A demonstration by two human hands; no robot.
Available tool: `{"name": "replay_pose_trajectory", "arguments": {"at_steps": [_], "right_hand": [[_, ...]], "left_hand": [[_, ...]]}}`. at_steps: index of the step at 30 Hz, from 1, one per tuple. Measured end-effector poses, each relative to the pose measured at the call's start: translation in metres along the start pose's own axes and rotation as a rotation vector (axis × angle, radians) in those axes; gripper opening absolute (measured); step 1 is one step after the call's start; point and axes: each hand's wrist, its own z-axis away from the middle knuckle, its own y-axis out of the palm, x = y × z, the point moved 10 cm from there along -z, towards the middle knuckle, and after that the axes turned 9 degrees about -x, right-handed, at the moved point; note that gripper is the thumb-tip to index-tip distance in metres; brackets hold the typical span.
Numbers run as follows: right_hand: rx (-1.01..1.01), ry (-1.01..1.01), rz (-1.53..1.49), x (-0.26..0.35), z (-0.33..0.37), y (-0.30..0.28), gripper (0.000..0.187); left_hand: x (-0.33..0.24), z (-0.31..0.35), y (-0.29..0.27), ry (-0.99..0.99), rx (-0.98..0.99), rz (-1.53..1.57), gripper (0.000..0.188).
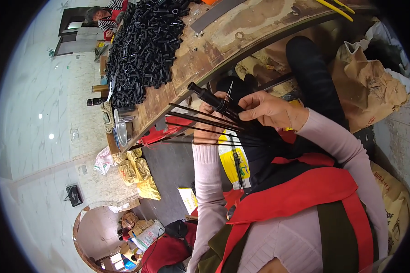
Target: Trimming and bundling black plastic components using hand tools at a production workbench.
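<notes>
In front of my lap is a black tubular part (209, 98) with a ringed collar and a narrower end pointing up and left. Several thin black rods (200, 120) fan out beside it. My left hand (206, 127) is wrapped around the tube and rods from behind, its fingers partly hidden by them. At the collar, my right hand (266, 109) has thumb and fingers pinched together; what lies between them is too small to make out. A thin pale wire (230, 88) sticks up near the collar between both hands.
A large heap of small black tubular pieces (143, 50) covers the left part of the wooden table (223, 38). A flat grey strip (216, 13) and yellow-handled tool (335, 8) lie on it. Paper sacks (369, 82) stand at the right. Another person (107, 16) is at the far end.
</notes>
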Motion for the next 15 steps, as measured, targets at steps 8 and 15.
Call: {"name": "replay_pose_trajectory", "arguments": {"at_steps": [8,15], "right_hand": [[-0.257,-0.447,0.068,0.032,0.015,-0.002,0.018],[-0.260,-0.565,0.269,0.020,0.024,0.022,0.014]], "left_hand": [[0.015,0.002,-0.001,0.146,-0.272,0.292,0.036],[-0.054,0.053,0.040,0.468,-0.606,-0.408,0.023]]}}
